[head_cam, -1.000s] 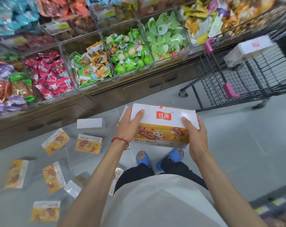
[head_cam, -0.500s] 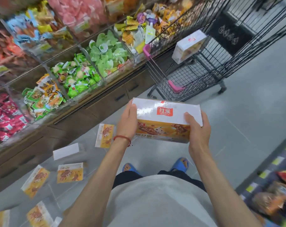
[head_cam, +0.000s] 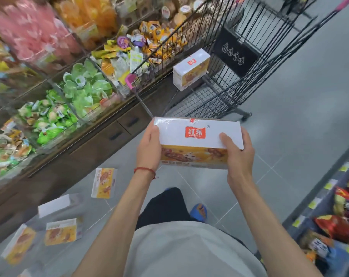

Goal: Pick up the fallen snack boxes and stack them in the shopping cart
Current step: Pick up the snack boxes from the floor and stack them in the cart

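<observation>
1. Shopping cart (head_cam: 255, 62) stands ahead, one snack box (head_cam: 190, 71) inside, tilted.
2. Open grey floor (head_cam: 289, 136) lies right of the cart.
3. Held box (head_cam: 199, 143) is level at waist height, short of the cart.
4. Left hand (head_cam: 148, 148) and right hand (head_cam: 238, 152) clamp its ends, forearms extended.
5. Fallen boxes (head_cam: 103, 182) lie lower left.

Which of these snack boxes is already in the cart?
The box lying alone in the cart; one is held in both hands, the rest lie on the floor.
</observation>
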`<act>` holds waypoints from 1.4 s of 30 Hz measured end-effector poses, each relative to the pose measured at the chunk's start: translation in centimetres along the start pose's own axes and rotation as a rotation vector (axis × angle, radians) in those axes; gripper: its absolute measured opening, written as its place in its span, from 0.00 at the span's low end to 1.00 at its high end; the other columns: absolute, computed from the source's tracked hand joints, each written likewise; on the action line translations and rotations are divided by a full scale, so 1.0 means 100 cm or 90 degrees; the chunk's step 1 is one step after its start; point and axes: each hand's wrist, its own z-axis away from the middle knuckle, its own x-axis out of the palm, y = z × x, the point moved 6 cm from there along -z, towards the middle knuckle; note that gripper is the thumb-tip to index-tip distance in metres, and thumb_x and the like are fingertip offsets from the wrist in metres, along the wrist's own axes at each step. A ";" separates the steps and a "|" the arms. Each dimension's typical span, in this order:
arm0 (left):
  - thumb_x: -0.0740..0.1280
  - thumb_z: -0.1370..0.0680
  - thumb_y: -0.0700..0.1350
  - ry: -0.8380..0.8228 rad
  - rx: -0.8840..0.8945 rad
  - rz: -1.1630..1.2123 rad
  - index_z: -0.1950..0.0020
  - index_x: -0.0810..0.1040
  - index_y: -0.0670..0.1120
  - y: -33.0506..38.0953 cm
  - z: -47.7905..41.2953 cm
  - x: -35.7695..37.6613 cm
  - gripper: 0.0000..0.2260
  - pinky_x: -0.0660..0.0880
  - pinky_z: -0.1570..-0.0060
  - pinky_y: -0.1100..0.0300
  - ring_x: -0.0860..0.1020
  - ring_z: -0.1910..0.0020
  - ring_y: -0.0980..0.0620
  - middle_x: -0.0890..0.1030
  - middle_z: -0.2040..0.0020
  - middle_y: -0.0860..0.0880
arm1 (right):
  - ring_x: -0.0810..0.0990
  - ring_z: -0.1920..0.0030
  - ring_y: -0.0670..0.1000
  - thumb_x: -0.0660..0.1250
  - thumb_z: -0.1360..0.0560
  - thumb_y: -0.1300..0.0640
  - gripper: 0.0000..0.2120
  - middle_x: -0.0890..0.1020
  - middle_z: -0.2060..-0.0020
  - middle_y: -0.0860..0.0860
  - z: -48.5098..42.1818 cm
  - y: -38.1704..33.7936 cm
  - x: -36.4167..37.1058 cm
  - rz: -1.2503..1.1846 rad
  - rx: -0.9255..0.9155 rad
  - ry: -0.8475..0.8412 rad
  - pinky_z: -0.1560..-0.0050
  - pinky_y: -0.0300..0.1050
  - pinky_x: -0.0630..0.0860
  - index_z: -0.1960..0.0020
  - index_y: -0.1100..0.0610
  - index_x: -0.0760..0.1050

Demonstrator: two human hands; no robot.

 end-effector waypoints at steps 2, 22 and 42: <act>0.53 0.15 0.56 0.025 0.004 0.024 0.26 0.70 0.57 0.013 -0.014 0.013 0.18 0.71 0.46 0.66 0.76 0.42 0.63 0.77 0.35 0.58 | 0.85 0.42 0.52 0.72 0.24 0.50 0.22 0.84 0.41 0.45 -0.022 -0.012 0.001 -0.006 -0.005 -0.010 0.48 0.50 0.83 0.31 0.41 0.74; 0.55 0.14 0.47 0.144 -0.056 0.068 0.27 0.73 0.48 0.112 -0.228 0.113 0.17 0.70 0.47 0.76 0.74 0.36 0.56 0.76 0.35 0.54 | 0.82 0.42 0.43 0.71 0.21 0.57 0.22 0.83 0.42 0.38 -0.277 -0.132 0.090 0.058 0.000 -0.119 0.53 0.35 0.80 0.31 0.42 0.73; 0.64 0.19 0.48 0.305 -0.351 0.213 0.36 0.75 0.52 0.093 -0.321 0.261 0.11 0.78 0.47 0.55 0.80 0.45 0.50 0.80 0.39 0.47 | 0.78 0.36 0.44 0.76 0.27 0.65 0.37 0.77 0.35 0.45 -0.520 -0.133 0.128 0.344 0.147 -0.452 0.40 0.43 0.80 0.25 0.49 0.64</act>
